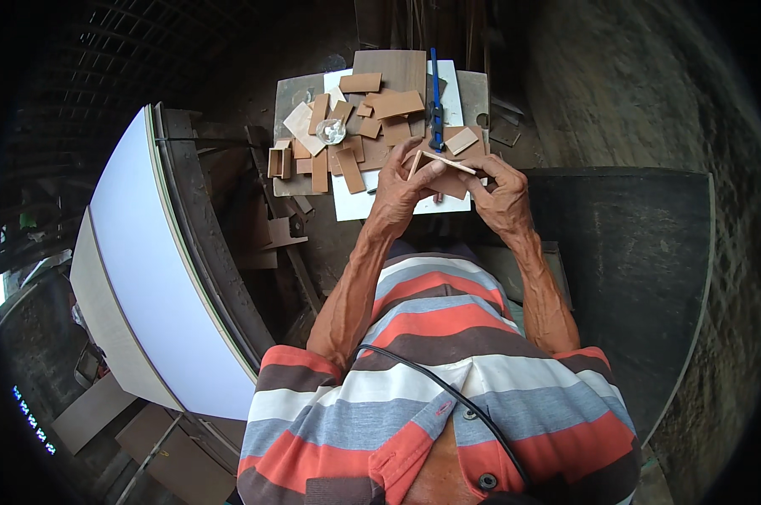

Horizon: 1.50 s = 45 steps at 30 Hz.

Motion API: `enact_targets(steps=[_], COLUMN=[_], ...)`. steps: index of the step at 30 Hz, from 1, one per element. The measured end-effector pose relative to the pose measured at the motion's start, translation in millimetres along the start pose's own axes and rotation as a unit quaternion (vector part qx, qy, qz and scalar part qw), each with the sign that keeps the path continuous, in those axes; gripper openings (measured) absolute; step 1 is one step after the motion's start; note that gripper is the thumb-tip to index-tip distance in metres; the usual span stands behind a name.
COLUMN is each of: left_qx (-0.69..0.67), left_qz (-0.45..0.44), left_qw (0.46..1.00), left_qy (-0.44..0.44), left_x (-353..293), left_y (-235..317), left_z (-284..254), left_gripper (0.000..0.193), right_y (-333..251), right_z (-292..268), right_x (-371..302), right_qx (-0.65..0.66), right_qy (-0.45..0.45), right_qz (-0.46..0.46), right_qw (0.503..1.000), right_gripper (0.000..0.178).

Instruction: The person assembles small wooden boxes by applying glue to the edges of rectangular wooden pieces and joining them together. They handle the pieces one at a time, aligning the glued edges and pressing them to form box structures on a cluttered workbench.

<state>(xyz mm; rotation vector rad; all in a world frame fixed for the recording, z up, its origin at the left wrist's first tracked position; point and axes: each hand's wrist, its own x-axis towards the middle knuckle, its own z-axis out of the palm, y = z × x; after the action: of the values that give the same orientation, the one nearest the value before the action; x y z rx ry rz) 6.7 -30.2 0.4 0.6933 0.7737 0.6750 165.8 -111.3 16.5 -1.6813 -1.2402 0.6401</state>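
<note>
Both hands are raised over the near edge of a small work table, closed on thin brown wooden panels. My left hand (400, 187) pinches the left end, where two panels (449, 162) meet at an angle with their pale edges up. My right hand (501, 194) grips the right end of the longer panel between thumb and fingers. A brown face of wood (448, 183) shows below the pale edge. Whether the panels are fixed together, I cannot tell. Just beyond the hands lies a blue bar clamp (436, 114), lengthwise on the table.
Several loose brown wooden pieces (397, 104) lie on the table over a white board (351, 207). A clear container with whitish stuff (331, 131) sits among them, near a small wooden box (280, 160). A large white panel (157, 278) leans at left; a dark board (633, 269) stands at right.
</note>
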Motion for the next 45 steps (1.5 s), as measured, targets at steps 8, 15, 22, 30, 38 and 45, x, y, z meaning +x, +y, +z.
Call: enact_targets(steps=[8,15,22,30,38,45], left_qx=[-0.217,-0.224,-0.182,-0.116,-0.114,-0.095], left_qz=[0.029,0.062,0.064,0.009,0.016,0.061], left_qw=[0.976,0.972,0.979,0.988,0.99,0.993], left_qy=[0.009,0.043,0.073,0.103,0.079,0.025], left_x=[-6,2,9,3,2,-1], left_y=[-20,-30,-30,-31,-34,-20], left_z=[6,18,15,13,11,20], left_gripper=[0.045,0.035,0.026,0.025,0.026,0.031], right_y=[-29,-20,-14,-9,-9,-24], right_z=[14,19,29,34,35,27], right_x=[1,-2,1,-2,-3,-3], right_qx=[0.041,-0.164,-0.202,-0.195,-0.178,-0.235], right_qy=[0.081,0.094,0.09,0.097,0.101,0.102], right_qz=[0.047,-0.098,-0.132,-0.127,-0.118,-0.118], right_qw=[0.995,0.977,0.966,0.968,0.972,0.959], right_gripper=[0.012,0.02,0.019,0.01,0.006,0.009])
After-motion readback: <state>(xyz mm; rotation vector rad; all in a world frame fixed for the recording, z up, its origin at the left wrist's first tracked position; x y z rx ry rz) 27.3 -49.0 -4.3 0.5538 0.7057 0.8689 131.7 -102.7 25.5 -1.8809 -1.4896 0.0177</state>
